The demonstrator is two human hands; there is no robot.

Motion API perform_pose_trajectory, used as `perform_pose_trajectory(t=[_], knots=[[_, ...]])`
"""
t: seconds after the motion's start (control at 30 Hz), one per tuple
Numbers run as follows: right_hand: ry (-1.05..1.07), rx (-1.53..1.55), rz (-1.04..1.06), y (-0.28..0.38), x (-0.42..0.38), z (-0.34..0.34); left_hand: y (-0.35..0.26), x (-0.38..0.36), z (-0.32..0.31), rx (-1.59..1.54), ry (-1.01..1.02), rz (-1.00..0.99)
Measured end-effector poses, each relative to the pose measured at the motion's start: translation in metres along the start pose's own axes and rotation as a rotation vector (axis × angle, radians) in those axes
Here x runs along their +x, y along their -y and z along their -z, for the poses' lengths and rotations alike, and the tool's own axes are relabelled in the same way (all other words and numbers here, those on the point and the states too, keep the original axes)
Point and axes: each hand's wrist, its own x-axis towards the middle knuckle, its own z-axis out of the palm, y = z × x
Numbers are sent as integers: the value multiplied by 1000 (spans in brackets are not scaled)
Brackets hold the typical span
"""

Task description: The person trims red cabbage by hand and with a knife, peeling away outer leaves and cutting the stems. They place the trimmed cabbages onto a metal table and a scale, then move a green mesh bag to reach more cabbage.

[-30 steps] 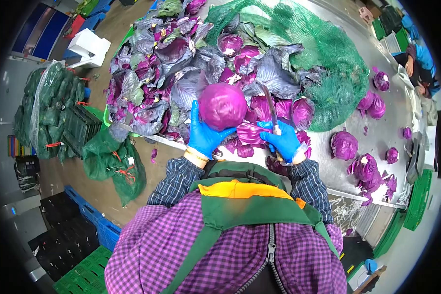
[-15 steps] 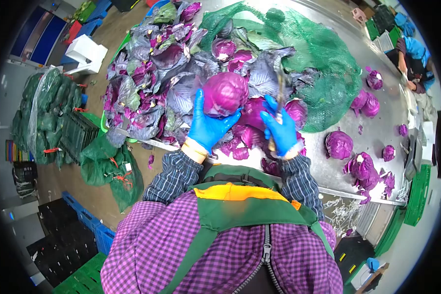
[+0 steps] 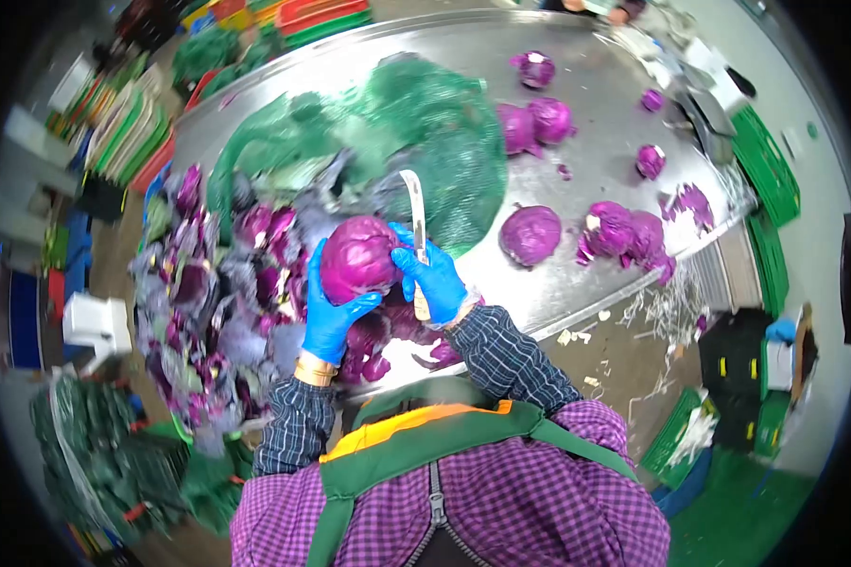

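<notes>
My left hand (image 3: 331, 319), in a blue glove, cups a peeled red cabbage (image 3: 357, 258) from below and the left. A knife (image 3: 415, 203) with a pale, slightly curved blade is gripped in my right hand (image 3: 433, 280), also gloved in blue; its blade points up and away from me. The fingertips of that hand are right at the cabbage's right side. Beneath both hands lie loose purple leaves, and a big heap of cabbage leaves (image 3: 213, 293) spreads to the left. Just beyond is a green mesh bag (image 3: 444, 132).
On the metal table (image 3: 596, 189) several more red cabbages sit to the right, among them a round one (image 3: 530, 235). Green crates (image 3: 766, 161) stand past the right edge. Filled mesh bags (image 3: 90, 444) are stacked on the floor at lower left. A person's hand (image 3: 619, 14) shows at the far edge.
My view has swung to the right, so the table appears turned. The cabbage stays in my left hand, and my right hand with the knife has come closer to it.
</notes>
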Motion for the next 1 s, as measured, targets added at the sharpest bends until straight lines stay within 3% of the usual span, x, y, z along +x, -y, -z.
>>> perform_pose_trajectory(t=[0.03,0.07,0.13,0.17,0.2,0.23,0.27,0.33,0.53,0.67,0.8,0.87,0.93,1.0], knots=[[-13,70,-30,9,-4,10,9,9,3,-107,78,89],[15,132,69,12,-3,28,2,11,-4,-256,168,247],[54,199,158,41,-20,49,5,27,-23,-962,314,481],[21,110,203,49,-24,61,-6,34,-60,-730,16,332],[-12,24,252,54,-27,73,-4,46,-61,-1256,229,489],[-39,-403,525,48,-26,93,0,56,-68,-1331,244,528],[-67,48,259,61,-35,98,1,65,-83,-1406,263,571],[-208,-103,299,59,-40,120,9,82,-102,-1340,319,555],[-340,-166,174,51,-64,176,21,116,-175,-1231,377,647],[-447,-189,256,81,-66,200,39,137,-217,-1239,546,752],[-439,-163,392,141,-53,216,57,152,-249,-1099,566,869],[-425,-204,407,163,-42,226,66,159,-257,-1016,670,904],[-439,-274,393,180,-36,232,66,160,-268,-1056,675,983],[-426,-262,423,180,-33,236,66,157,-276,-953,537,947]])
